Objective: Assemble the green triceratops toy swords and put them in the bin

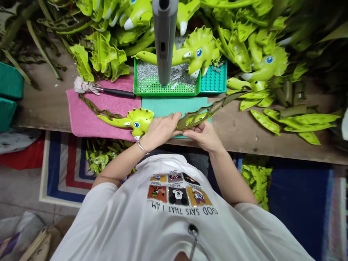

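Observation:
My left hand [160,129] rests closed over a lime-green toy dinosaur [136,121] that lies on its side at the bench's front edge, horned head pointing left. My right hand [202,135] pinches the near end of an olive-green cut-out fin strip [209,110] that runs up and to the right from the toy's body. Both hands meet over a teal mat [168,105]. A silver bracelet circles my left wrist.
A grey powered screwdriver [164,40] hangs upright over a green tray of screws [152,87]. A pink cloth [87,116] holds a black-handled tool [116,92]. Heaps of green dinosaur parts [244,43] cover the bench's back and right. More toys [100,156] lie below.

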Demonstrator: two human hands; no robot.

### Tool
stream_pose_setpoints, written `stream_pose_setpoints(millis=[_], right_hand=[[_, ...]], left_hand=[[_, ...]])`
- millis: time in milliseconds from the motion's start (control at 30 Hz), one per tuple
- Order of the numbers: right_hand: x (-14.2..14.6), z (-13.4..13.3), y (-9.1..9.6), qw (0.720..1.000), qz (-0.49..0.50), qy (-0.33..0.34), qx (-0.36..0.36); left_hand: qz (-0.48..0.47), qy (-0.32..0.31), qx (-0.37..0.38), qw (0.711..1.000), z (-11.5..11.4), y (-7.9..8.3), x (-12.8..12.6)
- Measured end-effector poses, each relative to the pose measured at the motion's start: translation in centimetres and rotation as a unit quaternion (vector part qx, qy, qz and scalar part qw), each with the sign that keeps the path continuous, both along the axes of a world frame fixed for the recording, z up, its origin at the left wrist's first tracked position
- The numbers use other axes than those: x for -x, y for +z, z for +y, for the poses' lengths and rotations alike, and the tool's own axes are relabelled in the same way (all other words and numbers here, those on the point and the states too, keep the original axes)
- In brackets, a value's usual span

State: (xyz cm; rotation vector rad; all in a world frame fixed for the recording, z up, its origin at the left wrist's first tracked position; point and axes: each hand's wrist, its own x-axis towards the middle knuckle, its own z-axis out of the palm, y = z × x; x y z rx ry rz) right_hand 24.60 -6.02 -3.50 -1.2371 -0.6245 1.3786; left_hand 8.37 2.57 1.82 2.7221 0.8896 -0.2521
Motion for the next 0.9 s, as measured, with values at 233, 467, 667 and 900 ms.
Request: stream_pose_setpoints(millis=[233,467,667,900], right_hand=[[-0.1,0.2,0.4,0.989,-0.026,-0.144,-0.035],[-4.4,-1.1,0.6,0.967,-0.247,-0.031,-0.05],[-14.5,-4.5,0.5,0.656,-0.741,-0.07,0.125],[-14.5,-4.5,2.7,0.688,-0.713,-0.11,0.077]], left_hand=[[0.033,-0.008,-0.032,0.999,0.2,-0.2,0.0],[0.037,-0.008,-0.006,0.999,0.7,0.1,-0.2],[0.051,0.015,0.16,0.986,3.0,1.9,-0.6],[-0.021,-0.022,0.398,0.917,6.1,1.2,-0.6]])
